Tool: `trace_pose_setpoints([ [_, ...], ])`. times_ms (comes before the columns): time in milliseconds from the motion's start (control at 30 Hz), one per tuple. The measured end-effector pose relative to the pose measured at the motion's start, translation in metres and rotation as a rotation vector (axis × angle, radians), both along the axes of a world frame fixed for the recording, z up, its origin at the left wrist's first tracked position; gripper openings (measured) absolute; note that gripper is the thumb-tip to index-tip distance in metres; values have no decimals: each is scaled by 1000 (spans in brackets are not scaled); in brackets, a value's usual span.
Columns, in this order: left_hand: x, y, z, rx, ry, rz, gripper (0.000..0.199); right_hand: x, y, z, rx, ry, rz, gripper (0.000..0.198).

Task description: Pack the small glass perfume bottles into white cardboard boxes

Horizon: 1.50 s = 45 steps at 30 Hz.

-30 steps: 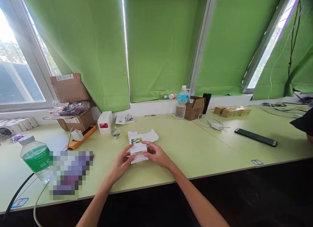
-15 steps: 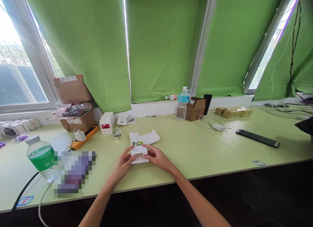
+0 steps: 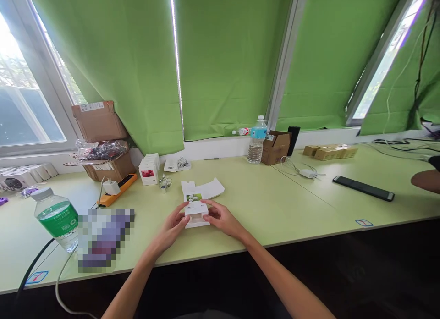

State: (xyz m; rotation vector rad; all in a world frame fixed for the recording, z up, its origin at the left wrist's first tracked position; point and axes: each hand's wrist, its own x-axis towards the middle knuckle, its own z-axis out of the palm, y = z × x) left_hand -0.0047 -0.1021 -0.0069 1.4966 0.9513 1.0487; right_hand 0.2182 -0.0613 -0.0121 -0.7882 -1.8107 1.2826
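Observation:
A small white cardboard box (image 3: pixel 196 209) with a green-and-white flower picture stands on the table between my hands, its near side open. My left hand (image 3: pixel 173 225) grips its left side, thumb low at the front and fingers at the top edge. On the right side, my right hand (image 3: pixel 222 220) holds it the same way, with the thumb at the front corner. Just behind the box lies a white unfolded card piece (image 3: pixel 209 189). Beyond, to the left, sits a small clear glass-like object (image 3: pixel 165 184) beside a row of white boxes (image 3: pixel 148 171).
On the left stand a green-labelled water bottle (image 3: pixel 58 218), an orange power strip (image 3: pixel 118 190) and an open carton (image 3: pixel 110 165). A large bottle (image 3: pixel 257 142) and a brown box (image 3: pixel 276 148) are at the back. Rightward lies a black phone (image 3: pixel 363 188); a person's arm (image 3: pixel 426 180) shows at the edge.
My hands stay on the white box, with small shifts of the fingers. The view has moved slightly. At the right edge, another person's arm has come into sight.

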Motion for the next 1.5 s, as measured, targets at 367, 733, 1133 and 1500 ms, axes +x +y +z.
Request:
trace_pose_setpoints([
  [367, 0, 3, -3, -24, -37, -41, 76, -1, 5, 1, -202, 151, 54, 58],
  [733, 2, -1, 3, -41, -59, -20, 70, 0, 0, 7, -288, 194, 152, 73],
  [1133, 4, -4, 9, -91, -104, -7, 68, 1, 1, 5, -253, 185, 111, 64],
  [1500, 3, 1, 4, -75, -76, 4, 63, -1, 2, 2, -247, 169, 87, 58],
])
